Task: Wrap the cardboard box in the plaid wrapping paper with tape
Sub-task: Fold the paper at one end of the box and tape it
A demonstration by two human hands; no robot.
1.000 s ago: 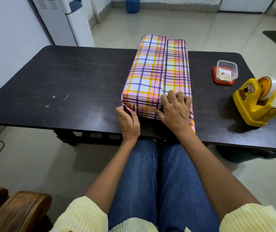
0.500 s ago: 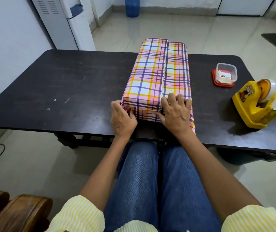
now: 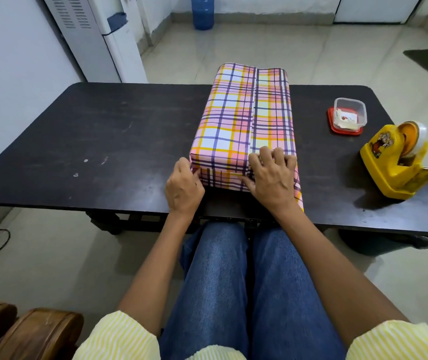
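the cardboard box (image 3: pixel 244 120) sits at the desk's (image 3: pixel 103 141) near edge, left hand (image 3: pixel 184 188) pinching the plaid wrapping paper's (image 3: pixel 223 175) corner fold, right hand's (image 3: pixel 272 178) fingers (image 3: pixel 277 155) curled over the end flap, which may spring open if released untaped.

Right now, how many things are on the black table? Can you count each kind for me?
Plaid wrapped box: 1
Yellow tape dispenser: 1
Clear tub: 1
Red lid under the tub: 1
Total: 4
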